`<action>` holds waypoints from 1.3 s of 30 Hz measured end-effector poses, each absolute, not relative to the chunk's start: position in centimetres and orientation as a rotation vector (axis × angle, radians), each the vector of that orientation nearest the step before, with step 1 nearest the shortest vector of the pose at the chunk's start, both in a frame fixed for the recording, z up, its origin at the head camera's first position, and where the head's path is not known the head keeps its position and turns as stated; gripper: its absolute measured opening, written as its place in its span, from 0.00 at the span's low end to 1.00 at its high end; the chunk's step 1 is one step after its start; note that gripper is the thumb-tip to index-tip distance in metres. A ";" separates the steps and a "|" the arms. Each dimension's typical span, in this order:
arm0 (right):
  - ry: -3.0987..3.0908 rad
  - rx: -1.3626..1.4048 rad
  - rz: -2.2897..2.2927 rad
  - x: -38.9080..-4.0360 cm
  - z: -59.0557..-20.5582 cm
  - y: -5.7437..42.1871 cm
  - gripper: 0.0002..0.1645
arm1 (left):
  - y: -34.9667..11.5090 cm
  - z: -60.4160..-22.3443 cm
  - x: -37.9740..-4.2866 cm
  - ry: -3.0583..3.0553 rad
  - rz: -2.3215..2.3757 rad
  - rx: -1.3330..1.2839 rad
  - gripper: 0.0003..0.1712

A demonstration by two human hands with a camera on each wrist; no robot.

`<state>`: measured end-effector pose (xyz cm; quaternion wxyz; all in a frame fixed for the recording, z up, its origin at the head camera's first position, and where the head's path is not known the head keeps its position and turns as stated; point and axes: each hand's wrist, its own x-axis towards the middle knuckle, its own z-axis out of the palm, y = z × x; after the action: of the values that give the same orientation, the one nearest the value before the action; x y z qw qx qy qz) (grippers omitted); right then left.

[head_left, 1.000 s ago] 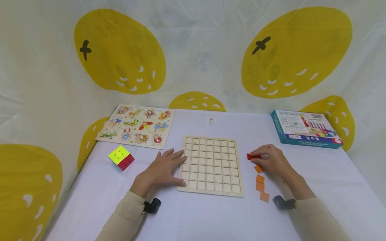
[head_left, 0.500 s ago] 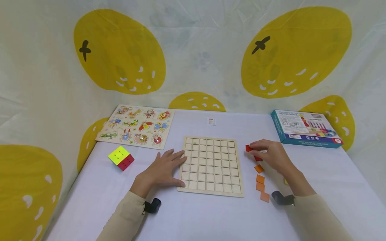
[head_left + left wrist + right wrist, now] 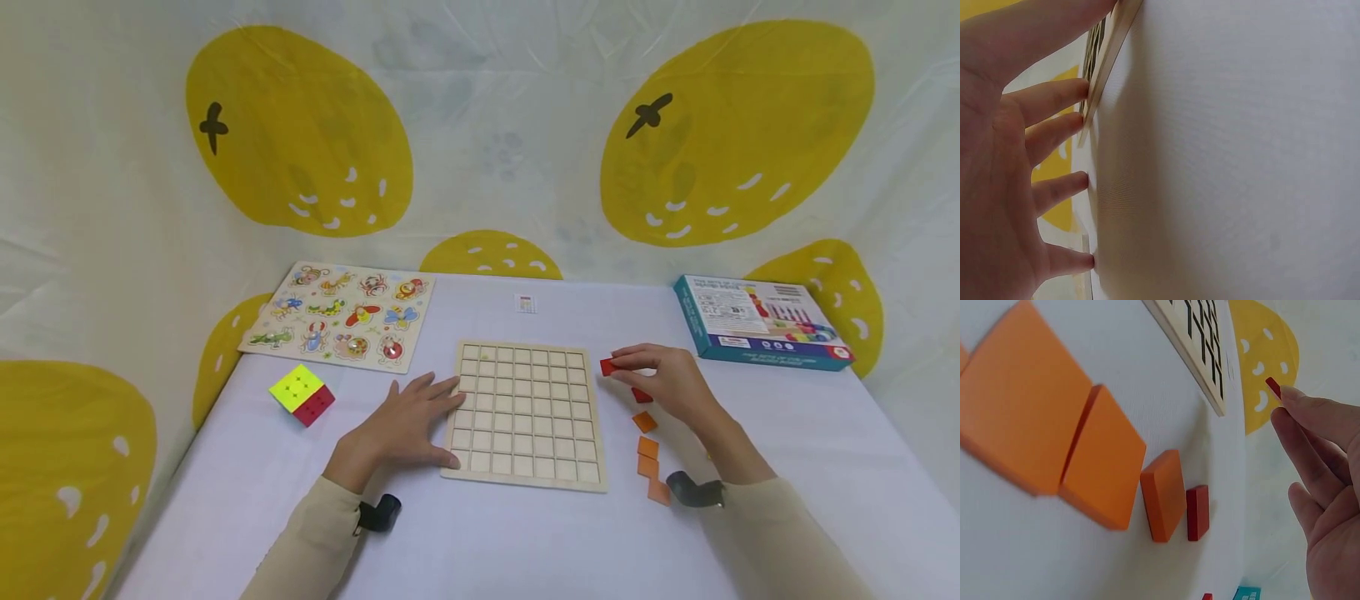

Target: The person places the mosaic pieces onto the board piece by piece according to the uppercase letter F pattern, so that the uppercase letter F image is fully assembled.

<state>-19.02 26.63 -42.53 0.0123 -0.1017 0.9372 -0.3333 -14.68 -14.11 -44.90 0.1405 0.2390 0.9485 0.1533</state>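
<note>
My right hand (image 3: 667, 382) pinches a small red square tile (image 3: 607, 367) between thumb and fingertips, lifted just right of a wooden grid board (image 3: 525, 408); the right wrist view also has this red tile (image 3: 1273, 386) at the fingertips. Below that hand another red tile (image 3: 642, 396) lies on the table, followed by a line of several orange tiles (image 3: 648, 447) running toward the front. With fingers spread, my left hand (image 3: 405, 423) touches the board's left edge at thumb and fingertips. In the left wrist view, fingers (image 3: 1054, 103) reach the board's rim (image 3: 1113, 53).
A puzzle cube (image 3: 302, 395) stands left of my left hand. Behind it lies an insect peg puzzle (image 3: 337, 317). A boxed toy (image 3: 765, 321) sits at the back right, and a small printed card (image 3: 526, 303) lies beyond the board. Something yellow is mostly hidden by my right wrist.
My right hand has picked a red tile from beside the other red one and carried it left toward the board. The left hand stays in place on the board's edge.
</note>
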 end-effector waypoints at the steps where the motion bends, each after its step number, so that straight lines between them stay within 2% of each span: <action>1: 2.924 -0.326 -1.047 -19.1 -42.6 26.5 0.18 | -14.1 -44.9 -14.7 2.740 0.438 0.690 0.56; 29: 2.831 -0.669 -1.173 -22.3 -43.5 16.8 0.11 | -14.1 -44.7 -15.1 2.732 0.433 0.693 0.48; 39: 2.766 -0.605 -1.183 -22.7 -44.3 14.4 0.12 | -14.1 -44.5 -15.1 2.737 0.428 0.694 0.47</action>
<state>-22.75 14.42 -44.28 0.0364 -0.1969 0.9008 -0.3852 -15.12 -14.06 -44.49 0.1425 0.2407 0.9486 0.1482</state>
